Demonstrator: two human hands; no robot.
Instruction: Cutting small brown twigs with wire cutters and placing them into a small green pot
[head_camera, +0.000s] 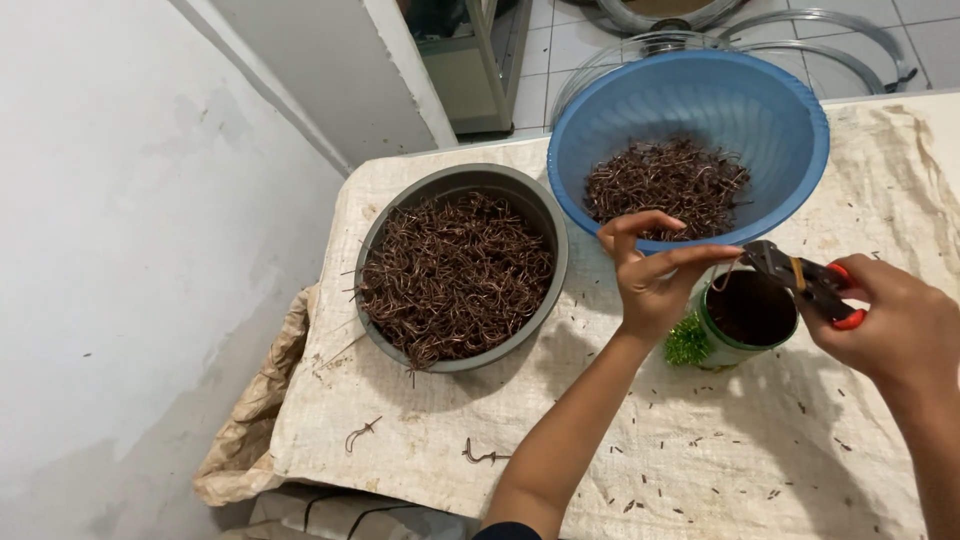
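My right hand (895, 325) grips red-handled pliers (805, 280) whose dark jaws point left over a small green-and-white tin (728, 350). My left hand (650, 275) pinches a thin brown wire piece (725, 275) at the jaw tips, just above the tin. A grey bowl (460, 185) at the left is heaped with bent brown wire pieces. A blue plastic basin (700, 90) behind my hands holds a smaller pile of the same pieces.
A beige woven cloth (420, 440) covers the table, with two stray wire pieces (485, 455) near its front edge. A white wall is at the left. Tiled floor, a cabinet and metal rings show beyond the table.
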